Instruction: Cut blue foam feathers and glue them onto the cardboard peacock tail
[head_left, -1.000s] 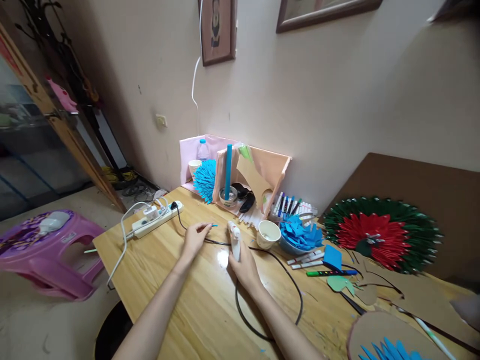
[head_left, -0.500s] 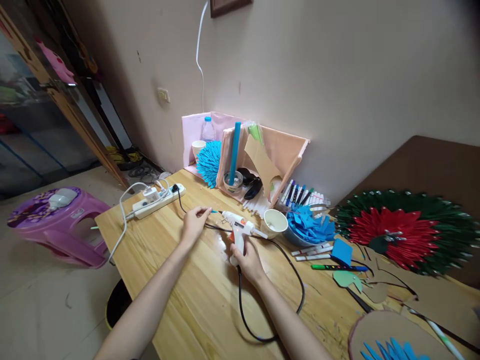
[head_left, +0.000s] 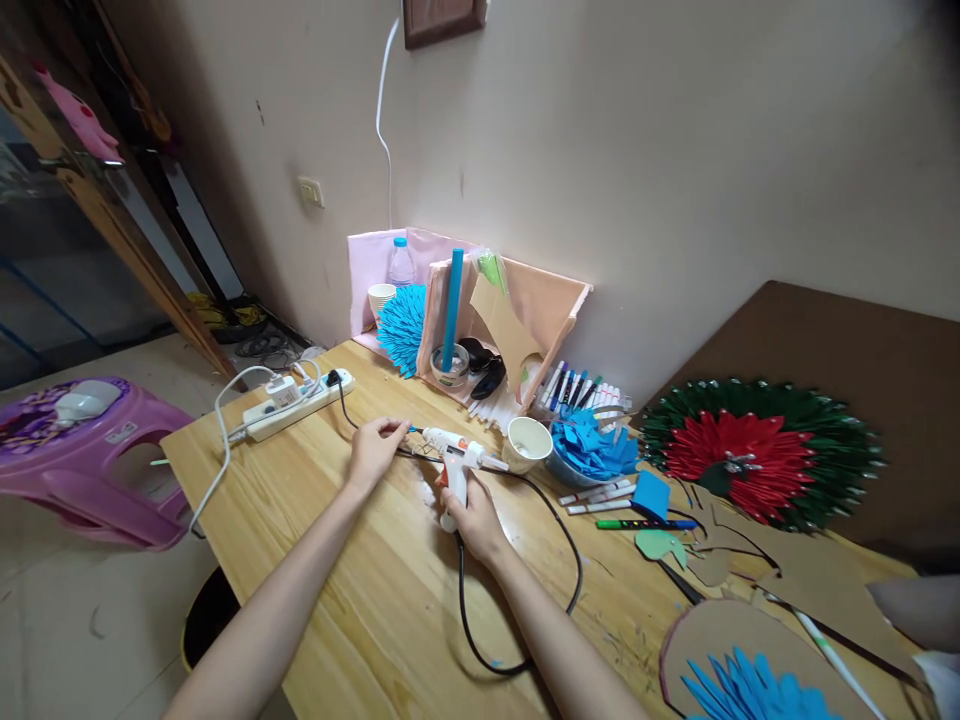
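Note:
My right hand is wrapped round the grip of a white hot glue gun with an orange trigger. Its nozzle points left, and a black cord loops from the handle over the wooden table. Between the pinched fingertips of my left hand is a small blue paper piece, close by the nozzle. Whether nozzle and paper touch, I cannot tell. Just beyond the gun stands a paper cup, beside a bowl of blue paper pieces.
A white power strip lies on the left. Markers, green scissors-like cutouts and a cardboard disc with blue petals occupy the right side. A red and green paper flower leans behind. A pink stool stands left of the table.
The whole view has shifted, so things appear further left. My left hand has brought the blue piece right up by the nozzle. The glue gun stays in my right hand.

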